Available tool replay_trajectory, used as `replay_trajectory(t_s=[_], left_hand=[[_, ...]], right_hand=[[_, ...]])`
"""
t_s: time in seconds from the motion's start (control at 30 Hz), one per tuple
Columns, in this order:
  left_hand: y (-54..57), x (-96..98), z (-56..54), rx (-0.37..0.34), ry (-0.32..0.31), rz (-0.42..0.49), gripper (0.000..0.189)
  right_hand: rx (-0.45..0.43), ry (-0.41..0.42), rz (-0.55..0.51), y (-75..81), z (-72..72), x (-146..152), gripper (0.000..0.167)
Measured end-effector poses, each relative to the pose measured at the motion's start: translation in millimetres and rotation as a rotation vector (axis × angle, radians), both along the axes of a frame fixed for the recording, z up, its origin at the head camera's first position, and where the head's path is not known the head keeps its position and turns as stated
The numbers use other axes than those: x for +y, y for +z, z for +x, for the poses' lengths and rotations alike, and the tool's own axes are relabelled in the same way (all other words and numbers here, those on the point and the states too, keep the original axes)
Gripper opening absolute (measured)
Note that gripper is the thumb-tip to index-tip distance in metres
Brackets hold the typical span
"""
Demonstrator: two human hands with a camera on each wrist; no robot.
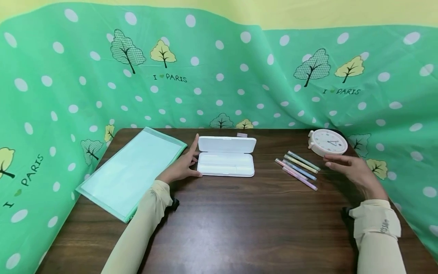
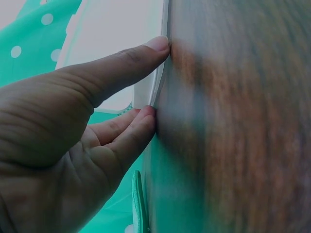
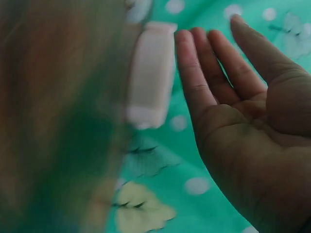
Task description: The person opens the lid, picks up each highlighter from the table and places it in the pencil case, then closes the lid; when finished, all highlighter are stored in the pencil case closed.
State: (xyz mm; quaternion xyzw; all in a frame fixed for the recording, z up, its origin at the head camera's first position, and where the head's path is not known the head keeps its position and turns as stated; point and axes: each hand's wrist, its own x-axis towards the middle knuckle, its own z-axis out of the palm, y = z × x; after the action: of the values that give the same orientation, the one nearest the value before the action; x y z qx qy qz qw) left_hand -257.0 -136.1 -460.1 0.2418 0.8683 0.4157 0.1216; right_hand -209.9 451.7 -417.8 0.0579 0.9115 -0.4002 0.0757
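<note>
Biggest first: green polka-dot fabric (image 1: 260, 87) rises beyond both hands, and the dark wooden table (image 1: 239, 220) runs beneath them. Outside the left hand (image 1: 183, 165) lies the pale, green-edged folder (image 1: 133, 171), slanted, its near side close to that forearm. And here's the busy spot: the white case (image 1: 226, 158), right against the left fingers, lid up! That hand is spread wide, thumb at the front corner, fingers along the side; it touches the case without wrapping round it. Good technique here, one would judge, is light sideways pressure low on the base, since a nudge to the lid could tip it shut. Over to the right hand (image 1: 357, 173): loosely extended, nothing held, the white clock (image 1: 328, 142) just beyond its fingertips. Contact? Cannot tell. Best to keep those fingers off the five pens (image 1: 301, 170) lying just inside the right fingertips, between the hands; a careless sweep might roll them. Smallest of all, a pinkish block (image 1: 242, 134) sits past the left fingertips, behind the lid.
</note>
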Motion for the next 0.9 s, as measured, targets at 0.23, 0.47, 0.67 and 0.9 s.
replay_trajectory(t_s=[0.23,0.47,0.67,0.9], left_hand=[[1.1,-0.2,0.0,0.004,-0.002,-0.006,0.143],[0.7,-0.5,-0.4,0.003,0.002,-0.003,0.143],[-5.2,-4.7,-5.1,0.023,-0.016,0.013,0.143],[-12.1,-6.4,-7.6,0.035,-0.038,0.036,0.143]], right_hand=[[-0.106,0.046,-0.033,-16.2,-4.9,9.0,0.074],[-0.117,0.038,-0.054,-23.2,-9.2,5.5,0.076],[-0.111,0.036,-0.047,-24.7,-13.0,-0.9,0.074],[-0.071,0.065,0.031,-25.8,-15.8,-7.7,0.054]])
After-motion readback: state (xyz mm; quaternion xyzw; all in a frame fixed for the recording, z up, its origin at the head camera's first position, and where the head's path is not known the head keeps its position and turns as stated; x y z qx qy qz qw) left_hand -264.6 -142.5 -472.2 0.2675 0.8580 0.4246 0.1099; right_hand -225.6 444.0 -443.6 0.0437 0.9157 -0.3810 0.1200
